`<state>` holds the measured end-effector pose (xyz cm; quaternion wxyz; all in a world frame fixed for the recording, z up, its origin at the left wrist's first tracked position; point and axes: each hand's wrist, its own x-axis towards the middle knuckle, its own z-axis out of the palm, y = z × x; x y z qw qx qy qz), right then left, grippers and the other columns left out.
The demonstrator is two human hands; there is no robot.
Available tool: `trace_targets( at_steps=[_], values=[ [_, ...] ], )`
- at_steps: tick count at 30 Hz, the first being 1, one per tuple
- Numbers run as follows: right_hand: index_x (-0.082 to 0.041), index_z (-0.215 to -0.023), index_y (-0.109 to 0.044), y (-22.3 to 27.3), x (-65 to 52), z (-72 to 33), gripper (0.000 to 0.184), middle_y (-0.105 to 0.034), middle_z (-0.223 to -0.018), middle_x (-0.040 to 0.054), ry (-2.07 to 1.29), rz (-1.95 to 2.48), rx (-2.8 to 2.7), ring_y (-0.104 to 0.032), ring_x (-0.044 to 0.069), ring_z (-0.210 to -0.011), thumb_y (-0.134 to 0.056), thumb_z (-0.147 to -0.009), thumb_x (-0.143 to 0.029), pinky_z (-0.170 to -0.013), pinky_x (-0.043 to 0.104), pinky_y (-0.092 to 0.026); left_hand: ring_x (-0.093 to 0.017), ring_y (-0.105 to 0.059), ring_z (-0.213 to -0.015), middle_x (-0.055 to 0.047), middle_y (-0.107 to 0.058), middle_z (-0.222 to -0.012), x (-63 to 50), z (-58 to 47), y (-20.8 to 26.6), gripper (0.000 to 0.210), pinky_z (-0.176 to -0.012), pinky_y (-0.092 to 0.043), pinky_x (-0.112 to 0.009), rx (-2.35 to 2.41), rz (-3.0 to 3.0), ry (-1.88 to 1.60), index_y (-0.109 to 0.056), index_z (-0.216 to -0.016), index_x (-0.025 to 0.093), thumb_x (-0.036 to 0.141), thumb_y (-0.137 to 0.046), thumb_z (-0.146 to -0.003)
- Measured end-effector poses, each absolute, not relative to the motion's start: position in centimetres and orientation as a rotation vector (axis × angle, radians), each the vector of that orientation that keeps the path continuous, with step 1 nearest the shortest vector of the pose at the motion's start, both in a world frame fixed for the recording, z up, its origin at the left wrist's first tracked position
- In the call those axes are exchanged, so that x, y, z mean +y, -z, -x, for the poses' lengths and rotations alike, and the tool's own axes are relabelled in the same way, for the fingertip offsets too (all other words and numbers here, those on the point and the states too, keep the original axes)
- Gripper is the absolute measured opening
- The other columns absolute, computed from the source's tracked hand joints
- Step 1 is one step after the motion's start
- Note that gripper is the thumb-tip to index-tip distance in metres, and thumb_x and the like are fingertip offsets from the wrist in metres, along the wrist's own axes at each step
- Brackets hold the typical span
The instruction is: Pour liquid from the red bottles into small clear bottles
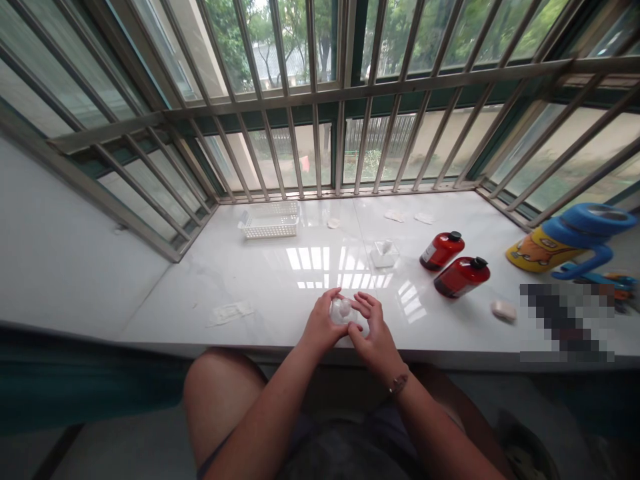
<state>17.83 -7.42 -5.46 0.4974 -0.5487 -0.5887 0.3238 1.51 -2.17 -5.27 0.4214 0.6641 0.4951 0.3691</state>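
Between my hands, close to the counter's front edge, is a small clear plastic piece [344, 311] with a rounded middle; its exact kind is not plain. My left hand [323, 325] curls around its left side, thumb at the near edge. My right hand [371, 328] is bent around the right side, thumb and fingers at the rim, with the upper fingers somewhat spread. Part of the piece is hidden by my fingers. Beyond my hands stands a clear square container [384, 255] with a pale lump on top.
Two red bottles [461, 277] with black caps stand on the white counter [270, 277] at right, near a pale block [503, 311]. Further right is a blue and yellow flask [570, 237]. A white basket [270, 222] sits back left; a crumpled white strip [230, 313] lies left. Barred windows enclose the counter.
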Motion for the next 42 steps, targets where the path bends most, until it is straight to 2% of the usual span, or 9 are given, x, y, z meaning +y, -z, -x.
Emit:
trace_targets(
  at_steps=[4,8,11,17,22,26,31,35,42],
  values=[
    [-0.025,-0.131,-0.045,6.1,-7.5,-18.1,0.048,-0.068,-0.116,0.0100,-0.685,1.422,-1.353,-0.069,0.028,-0.116,-0.065,-0.088,-0.031,-0.108,0.053,-0.057,-0.030,-0.065,-0.128,-0.008,-0.067,-0.137,-2.2,-1.5,5.1,0.092,-0.118,-0.048,-0.049,1.234,-1.668,-0.912,-0.053,-0.147,0.025,0.028,-0.097,-0.067],
    [-0.026,-0.143,-0.038,5.4,-7.7,-17.7,0.059,-0.061,-0.148,0.0161,-0.766,1.299,-1.369,-0.058,0.028,-0.143,-0.063,-0.090,-0.029,-0.122,0.054,-0.047,-0.030,-0.064,-0.129,-0.010,-0.066,-0.140,-2.2,-1.5,5.1,0.096,-0.117,-0.049,-0.049,1.253,-1.661,-0.913,-0.053,-0.147,0.025,0.030,-0.100,-0.064],
    [-0.027,-0.152,-0.034,4.5,-7.6,-17.2,0.063,-0.060,-0.154,0.0172,-0.860,1.295,-1.405,-0.052,0.029,-0.151,-0.063,-0.096,-0.034,-0.116,0.052,-0.053,-0.031,-0.065,-0.129,-0.010,-0.066,-0.140,-2.2,-1.6,5.2,0.094,-0.116,-0.050,-0.049,1.248,-1.672,-0.936,-0.054,-0.146,0.026,0.034,-0.100,-0.064],
    [-0.028,-0.123,-0.059,3.7,-5.8,-17.6,0.034,-0.073,-0.116,0.0087,-0.707,1.457,-1.474,-0.072,0.030,-0.112,-0.070,-0.094,-0.042,-0.096,0.050,-0.060,-0.029,-0.067,-0.123,-0.008,-0.068,-0.133,-2.3,-1.6,5.6,0.084,-0.113,-0.052,-0.050,1.257,-1.693,-0.982,-0.053,-0.144,0.026,0.024,-0.091,-0.069],
    [-0.028,-0.091,-0.049,4.0,-5.2,-17.6,0.028,-0.065,-0.093,0.0035,-0.504,1.488,-1.550,-0.065,0.027,-0.092,-0.073,-0.093,-0.042,-0.085,0.045,-0.057,-0.029,-0.066,-0.118,-0.007,-0.068,-0.127,-3.0,-2.4,5.9,0.076,-0.108,-0.054,-0.049,1.341,-1.740,-1.062,-0.056,-0.136,0.025,0.016,-0.087,-0.067],
    [-0.028,-0.097,-0.048,4.4,-5.5,-17.6,0.025,-0.063,-0.096,0.0042,-0.432,1.492,-1.589,-0.063,0.028,-0.094,-0.069,-0.097,-0.042,-0.085,0.044,-0.056,-0.030,-0.066,-0.119,-0.010,-0.067,-0.127,-3.7,-3.7,6.2,0.066,-0.108,-0.054,-0.052,1.440,-1.746,-1.152,-0.056,-0.134,0.023,0.013,-0.080,-0.073],
    [-0.026,-0.104,-0.050,4.4,-4.5,-21.5,0.020,-0.064,-0.097,0.0079,-0.170,1.560,-1.651,-0.062,0.029,-0.091,-0.059,-0.102,-0.043,-0.084,0.045,-0.056,-0.038,-0.051,-0.149,-0.018,-0.052,-0.158,-4.2,-3.1,5.9,0.109,-0.126,-0.042,-0.060,1.195,-1.920,-1.062,-0.038,-0.157,0.024,0.035,-0.099,-0.068],
    [-0.018,-0.129,-0.051,3.5,-2.9,-27.6,0.035,-0.067,-0.106,0.0166,0.072,1.835,-1.585,-0.063,0.035,-0.093,-0.053,-0.102,-0.040,-0.082,0.049,-0.056,-0.035,-0.053,-0.149,-0.016,-0.057,-0.153,-4.5,0.0,5.0,0.078,-0.127,-0.042,-0.058,1.337,-1.928,-1.178,-0.047,-0.151,0.026,0.048,-0.086,-0.087],
    [-0.011,-0.143,-0.048,0.6,0.6,-31.4,0.056,-0.054,-0.146,0.0290,0.344,1.819,-1.602,-0.048,0.044,-0.139,-0.060,-0.100,-0.044,-0.117,0.061,-0.043,-0.031,-0.062,-0.136,-0.013,-0.065,-0.141,-3.5,6.2,4.6,0.053,-0.121,-0.048,-0.056,1.651,-1.701,-1.328,-0.056,-0.137,0.024,0.053,-0.074,-0.096]
  ],
)
